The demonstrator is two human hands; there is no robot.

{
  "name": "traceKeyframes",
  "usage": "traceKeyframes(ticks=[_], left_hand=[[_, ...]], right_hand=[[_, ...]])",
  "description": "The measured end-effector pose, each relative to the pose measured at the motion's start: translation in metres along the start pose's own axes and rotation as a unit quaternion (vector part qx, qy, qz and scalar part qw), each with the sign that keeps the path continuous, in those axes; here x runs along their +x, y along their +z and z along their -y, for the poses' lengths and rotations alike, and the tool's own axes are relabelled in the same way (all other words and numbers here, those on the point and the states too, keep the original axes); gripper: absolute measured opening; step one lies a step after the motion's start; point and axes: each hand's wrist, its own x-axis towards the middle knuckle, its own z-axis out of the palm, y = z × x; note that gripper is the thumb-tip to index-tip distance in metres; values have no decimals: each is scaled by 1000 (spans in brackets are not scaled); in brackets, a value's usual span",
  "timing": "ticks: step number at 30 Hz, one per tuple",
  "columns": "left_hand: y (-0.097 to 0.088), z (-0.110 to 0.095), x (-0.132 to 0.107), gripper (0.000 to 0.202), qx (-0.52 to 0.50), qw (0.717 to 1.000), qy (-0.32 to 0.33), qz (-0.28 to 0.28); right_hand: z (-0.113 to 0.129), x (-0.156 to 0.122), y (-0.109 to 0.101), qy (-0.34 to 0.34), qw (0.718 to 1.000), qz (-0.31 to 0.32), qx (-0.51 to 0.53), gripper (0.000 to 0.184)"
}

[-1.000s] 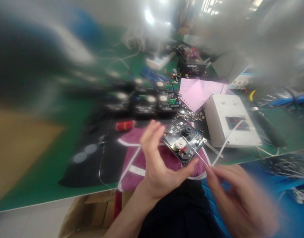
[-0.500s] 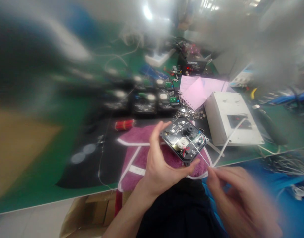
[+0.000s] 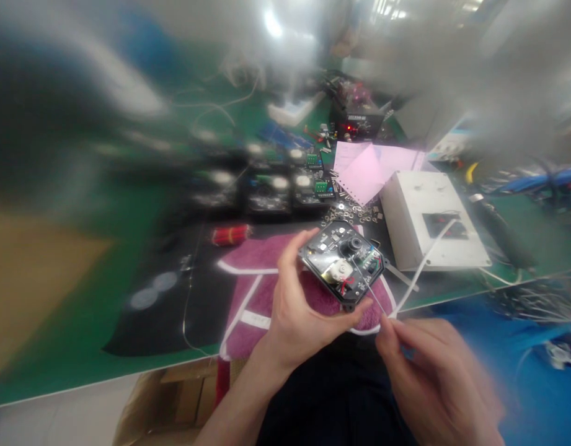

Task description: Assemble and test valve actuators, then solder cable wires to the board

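Item, principal: one board unit (image 3: 320,248), black, flat, four-sided with cut-off corners and a raised dark rim, small lugs at its edge. Face populated with small pale components and light printed marks; a glossy sheen across the left part. Fitted with a black round cylinder (image 3: 354,245) resembling a lens, a whitish rounded part (image 3: 340,269) and, beside that, thin red wires (image 3: 345,285). Location: held tilted above a purple cloth (image 3: 252,300) with white edging, at the near side of the green tabletop (image 3: 75,356).

Left hand (image 3: 297,316): grip closed on the unit, fingers at its far left edge, thumb at its near corner.

Right hand (image 3: 434,365): grip pinched on a thin pale rod (image 3: 369,288), which slants over the board towards the cylinder; contact at its tip cannot be told.

Adjacent: one white box (image 3: 422,192), a white tube (image 3: 422,267) running from its opening towards the right fingertips; one red bundle (image 3: 230,235), left of the unit; loose small metal parts (image 3: 354,214), beyond it.
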Motion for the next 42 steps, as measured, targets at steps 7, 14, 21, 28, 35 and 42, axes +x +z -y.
traceKeyframes(ticks=[7,14,21,28,35,42], left_hand=[[-1,0,0,122,-2,1000,-5,9],[-2,-1,1,119,16,1000,8,10],[0,0,-2,122,-22,999,-13,18],[0,-1,-2,121,-33,999,-19,21],[-1,0,-1,121,-2,1000,7,18],[0,0,-3,118,-28,999,-20,18]], right_hand=[[-3,-25,8,54,998,-29,15,29],[4,-30,7,115,992,-34,39,31],[4,-30,5,139,989,-26,36,27],[18,-30,11,345,923,-53,159,16],[22,-11,1,619,587,8,523,25],[22,-23,9,515,702,-10,492,10]])
